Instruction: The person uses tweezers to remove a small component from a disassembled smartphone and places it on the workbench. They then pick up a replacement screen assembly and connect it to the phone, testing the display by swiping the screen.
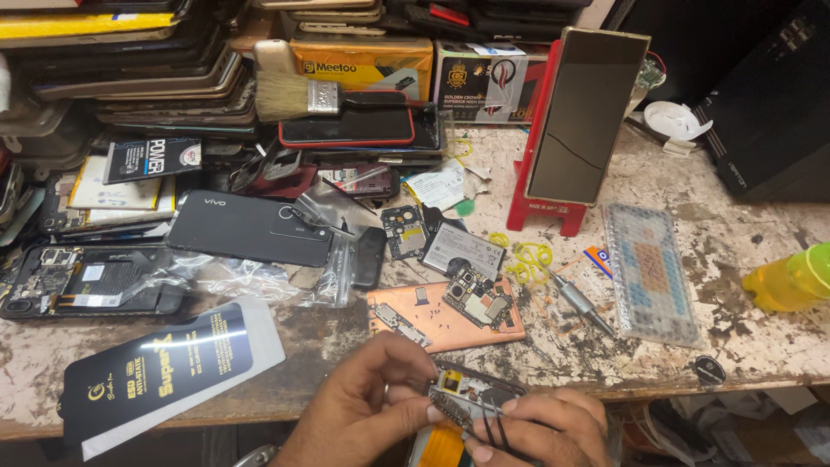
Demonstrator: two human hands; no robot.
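On worn workbench (743, 337), scattered phone parts (445, 313)

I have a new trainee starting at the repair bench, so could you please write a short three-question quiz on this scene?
1. True or false: the paintbrush lies on the bare bench top.
2. What does the right hand grip against the opened phone held by the left hand? A) a screwdriver B) black tweezers C) a brush
3. Fill in: the screwdriver lies between the copper-coloured plate and the ______ pouch.

Key
1. False: it rests on a stack of phones.
2. B, black tweezers.
3. Bubble-wrap pouch.
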